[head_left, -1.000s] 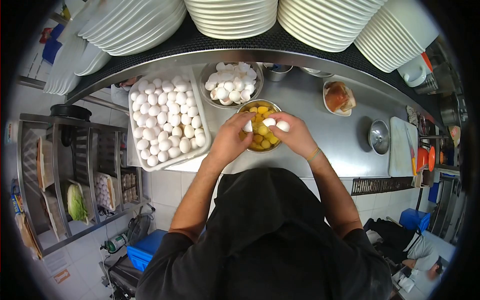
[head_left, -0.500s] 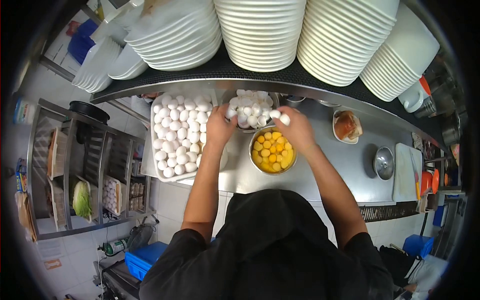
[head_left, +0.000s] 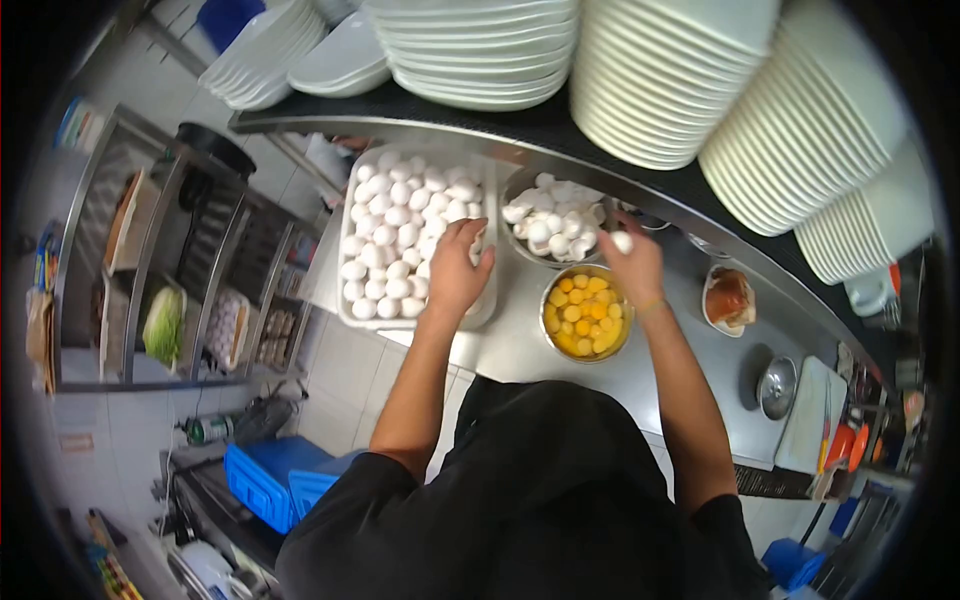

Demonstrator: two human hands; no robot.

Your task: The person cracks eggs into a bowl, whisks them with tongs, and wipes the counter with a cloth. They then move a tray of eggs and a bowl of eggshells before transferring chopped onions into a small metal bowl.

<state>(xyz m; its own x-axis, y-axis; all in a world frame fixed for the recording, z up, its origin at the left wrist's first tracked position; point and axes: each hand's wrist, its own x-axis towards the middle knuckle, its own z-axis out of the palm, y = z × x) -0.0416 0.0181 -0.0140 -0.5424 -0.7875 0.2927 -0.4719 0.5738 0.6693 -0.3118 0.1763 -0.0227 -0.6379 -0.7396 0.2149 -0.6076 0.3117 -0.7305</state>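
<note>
Left hand (head_left: 457,272) on egg tray (head_left: 350,240), right hand (head_left: 632,262) holding eggshell (head_left: 621,241)

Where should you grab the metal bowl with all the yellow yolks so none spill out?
Probably by the rim of the yolk bowl, one hand on each side, coming from the near counter edge. It sits upright and quite full, so it should stay level. The shell bowl crowds its far side, and the egg tray, where the left hand rests, lies to its left.
</note>
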